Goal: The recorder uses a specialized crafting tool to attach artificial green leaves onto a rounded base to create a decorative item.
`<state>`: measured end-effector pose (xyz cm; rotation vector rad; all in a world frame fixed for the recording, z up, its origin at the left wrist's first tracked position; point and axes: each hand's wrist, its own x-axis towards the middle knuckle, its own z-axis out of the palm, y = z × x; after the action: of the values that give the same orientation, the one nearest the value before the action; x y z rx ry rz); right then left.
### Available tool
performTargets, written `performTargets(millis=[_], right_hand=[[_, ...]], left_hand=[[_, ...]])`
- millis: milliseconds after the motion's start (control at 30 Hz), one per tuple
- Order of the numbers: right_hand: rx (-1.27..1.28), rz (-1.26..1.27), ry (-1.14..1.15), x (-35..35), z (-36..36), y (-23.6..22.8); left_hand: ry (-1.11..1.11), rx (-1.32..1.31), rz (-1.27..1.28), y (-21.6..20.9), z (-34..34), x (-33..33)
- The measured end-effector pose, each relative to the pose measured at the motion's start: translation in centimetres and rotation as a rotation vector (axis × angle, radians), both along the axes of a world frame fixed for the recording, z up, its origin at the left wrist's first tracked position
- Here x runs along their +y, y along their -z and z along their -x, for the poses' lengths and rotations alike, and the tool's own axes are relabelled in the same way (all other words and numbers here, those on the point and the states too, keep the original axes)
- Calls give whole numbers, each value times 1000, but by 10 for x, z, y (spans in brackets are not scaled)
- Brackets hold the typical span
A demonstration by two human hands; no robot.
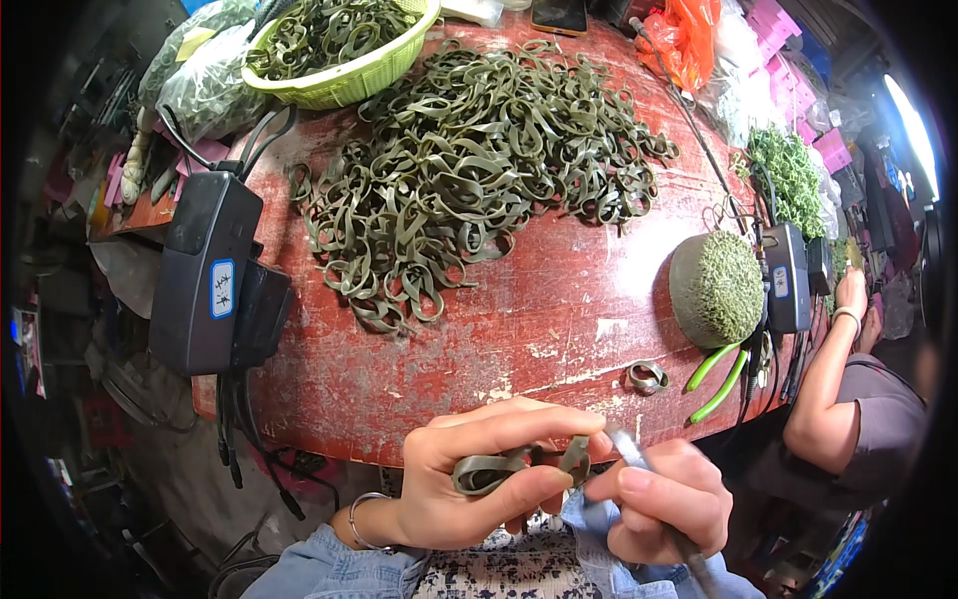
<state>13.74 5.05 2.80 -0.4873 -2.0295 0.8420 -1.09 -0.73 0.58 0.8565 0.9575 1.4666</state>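
Just past the table's near edge, my left hand (489,474) is closed around several dark olive, rubbery-looking loops (486,473). One of them (576,459) stands up between thumb and forefinger. Beside it, my right hand (669,502) grips a slim pen-like tool (689,559) with a shiny, blurred tip close to the left fingertips. I cannot make out the tip's shape or whether it touches the loop. A big heap of similar loops (479,160) covers the far middle of the table, and a loose one (648,376) lies near the front right.
On the red, worn table (559,299) stand a yellow-green basket (344,85) of loops, black boxes with cables (205,270) (786,275), a round tub heaped with green scraps (728,290) and green-handled pliers (718,382). Another person's arm (828,374) is at the right.
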Motion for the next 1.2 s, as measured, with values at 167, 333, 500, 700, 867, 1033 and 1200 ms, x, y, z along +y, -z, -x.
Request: performTargets(millis=[167,333,500,700,867,1033,1200], right_hand=[[-16,28,-21,0,-5,3],[215,265,108,-9,4,8],[276,268,89,-9,5,12],[259,356,242,-15,9,6],[329,355,160,-11,9,9],[252,383,148,-12,5,6],[369,446,141,-14,5,8]], left_hand=[[32,-78,149,-4,2,-2],[60,-79,134,-5,1,0],[112,-123,130,-8,4,1],[76,-105,54,0,-1,0],[72,-132,23,1,-1,2],[19,-75,-150,9,-6,7],[81,-163,-25,2,-4,5]])
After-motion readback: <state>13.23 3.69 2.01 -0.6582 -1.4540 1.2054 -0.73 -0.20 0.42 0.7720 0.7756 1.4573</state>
